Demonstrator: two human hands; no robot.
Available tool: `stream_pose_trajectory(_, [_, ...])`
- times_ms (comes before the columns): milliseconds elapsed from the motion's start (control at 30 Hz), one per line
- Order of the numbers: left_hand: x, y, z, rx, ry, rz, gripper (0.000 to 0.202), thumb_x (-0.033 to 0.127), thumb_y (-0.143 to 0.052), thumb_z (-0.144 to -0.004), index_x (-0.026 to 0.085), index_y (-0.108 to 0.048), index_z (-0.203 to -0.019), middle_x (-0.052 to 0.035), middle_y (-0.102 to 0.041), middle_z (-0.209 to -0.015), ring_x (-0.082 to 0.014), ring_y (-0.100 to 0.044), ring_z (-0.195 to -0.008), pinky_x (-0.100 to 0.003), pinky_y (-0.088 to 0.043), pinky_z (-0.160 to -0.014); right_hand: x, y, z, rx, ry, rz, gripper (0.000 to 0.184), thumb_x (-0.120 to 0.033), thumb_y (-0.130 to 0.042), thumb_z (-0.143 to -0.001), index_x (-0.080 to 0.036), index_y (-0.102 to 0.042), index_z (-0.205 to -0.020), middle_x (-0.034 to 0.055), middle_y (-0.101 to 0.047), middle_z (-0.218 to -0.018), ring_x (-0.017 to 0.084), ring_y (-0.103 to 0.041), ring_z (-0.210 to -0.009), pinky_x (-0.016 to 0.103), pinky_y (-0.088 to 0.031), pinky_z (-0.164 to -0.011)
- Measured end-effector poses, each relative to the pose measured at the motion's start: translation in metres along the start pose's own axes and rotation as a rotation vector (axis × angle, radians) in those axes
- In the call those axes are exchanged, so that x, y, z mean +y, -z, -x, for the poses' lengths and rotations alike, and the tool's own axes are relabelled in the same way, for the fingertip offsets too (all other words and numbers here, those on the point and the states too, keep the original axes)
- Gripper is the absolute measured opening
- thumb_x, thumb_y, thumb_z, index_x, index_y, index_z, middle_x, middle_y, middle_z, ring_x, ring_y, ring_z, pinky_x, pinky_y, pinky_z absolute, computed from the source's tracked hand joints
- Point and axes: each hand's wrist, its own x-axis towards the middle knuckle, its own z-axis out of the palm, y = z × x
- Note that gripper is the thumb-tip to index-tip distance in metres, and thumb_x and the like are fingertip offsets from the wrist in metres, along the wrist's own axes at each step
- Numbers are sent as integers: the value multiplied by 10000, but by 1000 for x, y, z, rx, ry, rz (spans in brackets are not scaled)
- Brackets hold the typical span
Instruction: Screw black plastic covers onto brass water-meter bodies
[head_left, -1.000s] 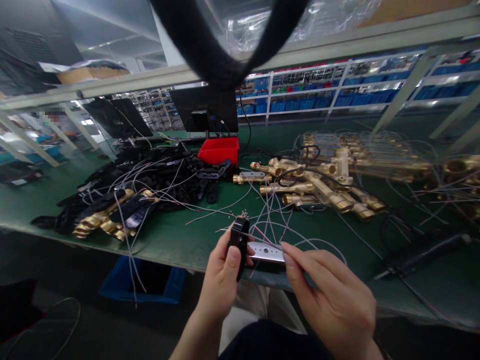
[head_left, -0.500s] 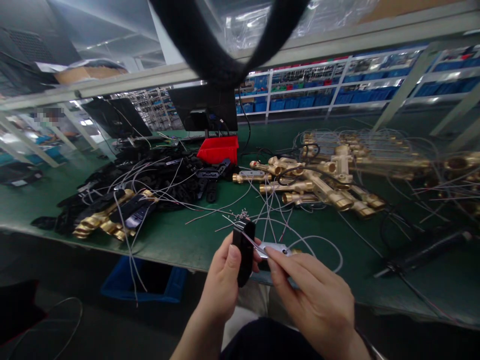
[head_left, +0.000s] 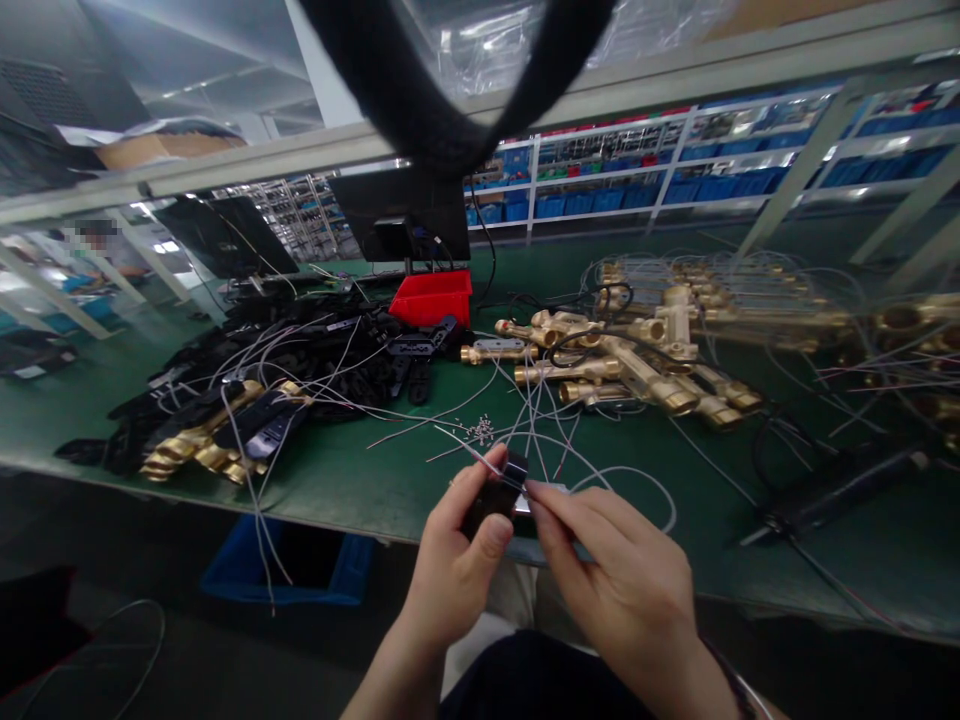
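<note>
My left hand is closed round a small black plastic cover, held just in front of the green bench's near edge. My right hand pinches a silver metal plate that meets the cover's right side; most of the plate is hidden by my fingers. Thin white and red wires trail from the two parts onto the bench. A small heap of tiny screws lies just beyond my hands.
A pile of black covers and wired brass fittings lies at the left, brass valve bodies at the right. A red bin and monitor stand behind. A black power screwdriver rests at the right; a blue crate sits under the bench.
My hands have drawn together: the silver plate has slid further into the black cover, and the cover has tilted from upright to lying more flat.
</note>
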Motion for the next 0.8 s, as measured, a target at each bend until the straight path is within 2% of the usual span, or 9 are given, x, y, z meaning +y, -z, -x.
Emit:
stream_pose_trajectory(100, [2,-3,1,-33,-21,-58,594,579,-542,-809,201,-556,-1266,-97,-587,-1255,-264,-546,-1103,-367,-428,-957,-2,-1,-2,12,-137,-110,147,-169,-437,-924,-185,-569,-985,29,-642,-745,121,-613,-625,218,-482,-561])
stream_pose_trajectory(233, [2,-10,1,-48,-36,-126,518,496,-539,-844,216,-543,-1279,-83,-606,-1218,-256,-556,-1097,-367,-430,-954,-3,-8,1,36,-309,-244,94,-144,-397,-911,-208,-465,-922,-29,-574,-647,89,-558,-501,168,-430,-447])
stream_pose_trajectory(300, [2,-12,0,-63,-81,-198,463,452,-547,-851,225,-564,-1254,-74,-624,-1173,-246,-566,-1080,-357,-435,-941,-1,-12,4,27,-310,-256,81,-139,-407,-897,-212,-439,-911,-45,-550,-619,84,-531,-462,164,-406,-419])
stream_pose_trajectory(433, [3,-10,-6,-78,-181,-364,421,401,-513,-877,218,-555,-1254,-84,-630,-1146,-235,-583,-1050,-362,-462,-910,8,-10,4,39,-293,-246,69,-161,-407,-902,-209,-447,-932,-18,-572,-678,101,-554,-517,190,-429,-456])
stream_pose_trajectory(533, [5,-8,-13,-60,-265,-555,410,372,-516,-877,215,-545,-1254,-100,-625,-1170,-241,-584,-1069,-375,-482,-893,19,1,-5,7,-264,-214,164,-230,-407,-922,-191,-513,-1041,60,-629,-889,153,-619,-753,266,-508,-633])
stream_pose_trajectory(600, [8,-10,-20,-31,-346,-699,394,340,-572,-848,214,-552,-1221,-92,-645,-1139,-234,-603,-1033,-372,-495,-872,25,8,-15,-56,-207,-173,240,-296,-476,-898,-182,-576,-1084,102,-620,-1063,211,-594,-964,356,-503,-806])
stream_pose_trajectory(633, [11,-11,-24,-17,-392,-756,384,318,-610,-824,207,-558,-1188,-85,-659,-1108,-228,-616,-999,-367,-501,-860,27,11,-20,-92,-170,-163,238,-305,-521,-876,-184,-614,-1059,102,-622,-1089,226,-578,-1008,379,-489,-848])
stream_pose_trajectory(733, [22,-17,-38,-29,-488,-858,367,269,-721,-731,184,-574,-1057,-63,-689,-1001,-218,-638,-909,-351,-506,-826,33,19,-37,-101,-108,-218,82,-228,-613,-826,-197,-684,-853,53,-682,-918,190,-612,-888,338,-505,-792])
stream_pose_trajectory(800, [29,-19,-47,-101,-455,-939,379,269,-771,-675,188,-582,-993,-51,-693,-937,-228,-638,-875,-352,-504,-794,42,29,-46,59,-170,-292,80,-183,-628,-818,-199,-679,-759,26,-687,-824,164,-623,-810,308,-505,-736])
